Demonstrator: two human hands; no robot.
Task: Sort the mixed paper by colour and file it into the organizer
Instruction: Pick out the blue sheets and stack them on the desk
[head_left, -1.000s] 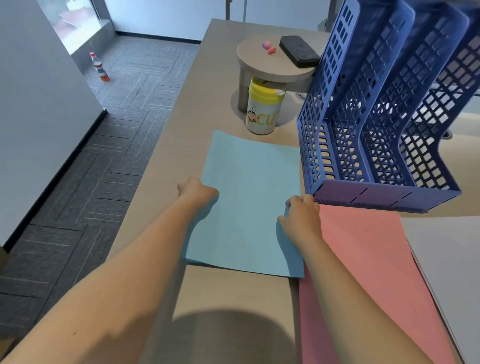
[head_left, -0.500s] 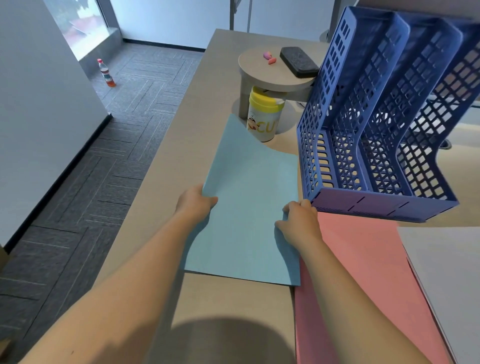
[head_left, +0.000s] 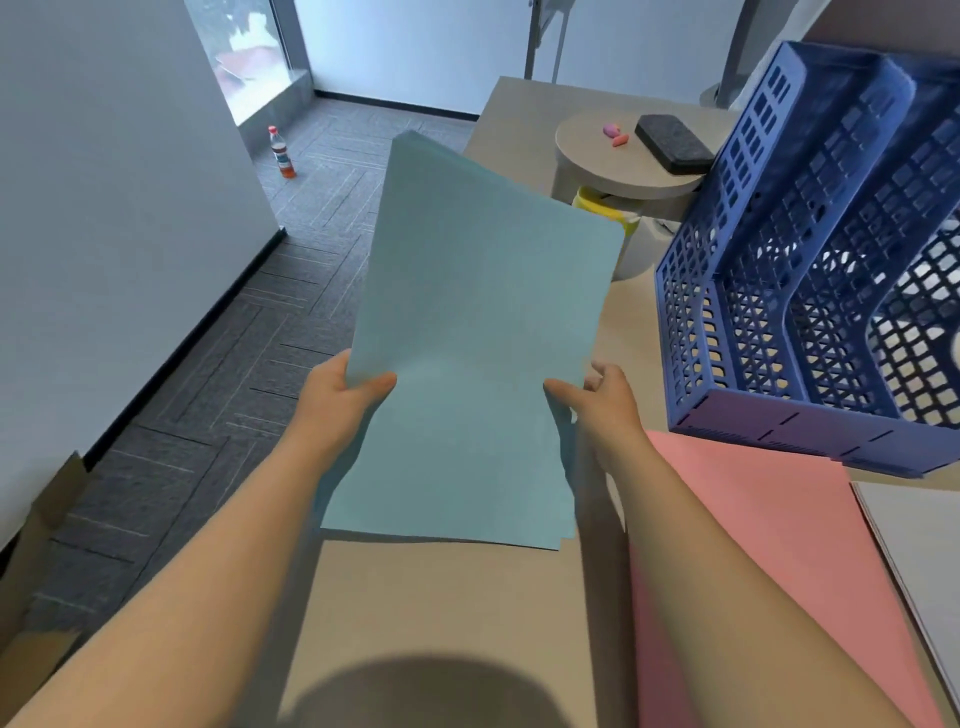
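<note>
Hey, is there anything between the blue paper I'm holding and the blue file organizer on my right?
Nothing visible. The stack of light blue paper sheets is lifted off the desk, pinched by the left hand and right hand. The blue plastic mesh organizer stands to its right across an open gap; its visible slots look empty.

blue paper (head_left: 478, 332) between both hands

Round stand (head_left: 582, 150) on tabletop (head_left: 457, 603) carries black eraser (head_left: 674, 143) and two small pink pieces (head_left: 615, 133). Yellow-lidded container (head_left: 631, 234) sits beneath it. Bottle (head_left: 281, 153) upright on grey carpet (head_left: 208, 395), far left.
</note>
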